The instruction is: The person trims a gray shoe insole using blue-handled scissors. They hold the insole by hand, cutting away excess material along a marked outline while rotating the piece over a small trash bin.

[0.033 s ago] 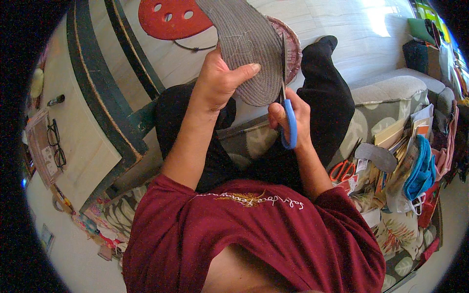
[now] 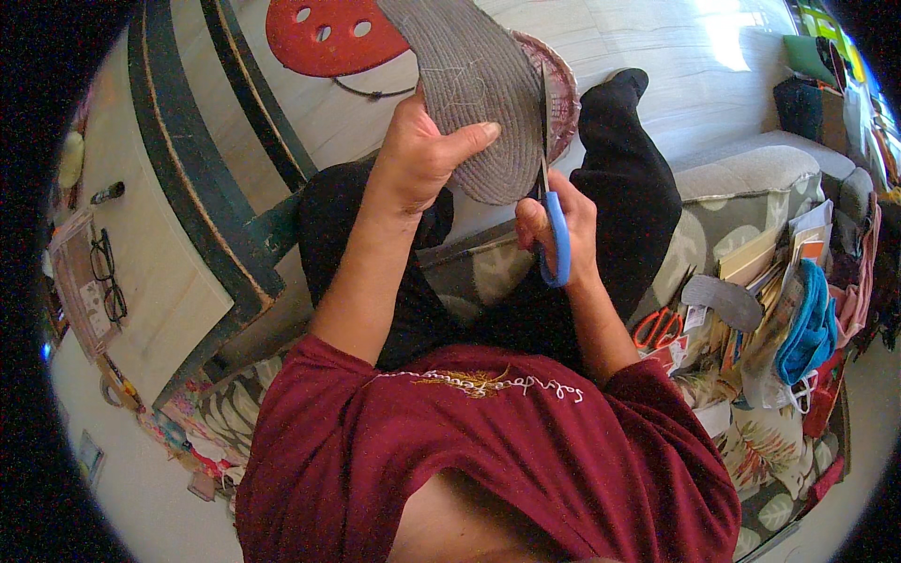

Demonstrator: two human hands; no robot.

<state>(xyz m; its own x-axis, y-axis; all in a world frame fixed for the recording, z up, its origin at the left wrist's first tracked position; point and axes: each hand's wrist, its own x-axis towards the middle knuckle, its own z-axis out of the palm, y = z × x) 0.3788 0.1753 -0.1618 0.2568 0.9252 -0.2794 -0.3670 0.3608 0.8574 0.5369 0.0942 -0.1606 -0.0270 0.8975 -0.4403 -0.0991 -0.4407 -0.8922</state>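
My left hand (image 2: pixel 419 155) grips a grey, sole-shaped piece with stitched ribs (image 2: pixel 488 113), thumb on top and the other fingers underneath. Loose pale threads lie across its surface. In my right hand (image 2: pixel 577 225) is a pair of scissors (image 2: pixel 557 239) with blue handles. Their blades point away from me along the right edge of the sole piece; whether they bite into it I cannot tell. Partly hidden beyond the sole piece is a round pink-and-white patterned thing with a gathered rim (image 2: pixel 566 103).
A red stool seat with holes (image 2: pixel 343 47) stands ahead. On the left is a dark-framed table (image 2: pixel 174 281) with eyeglasses (image 2: pixel 101 267). On the sofa at right lie orange-handled scissors (image 2: pixel 659 328), another grey sole-like piece (image 2: pixel 723 302), papers and a blue cloth (image 2: pixel 809 319).
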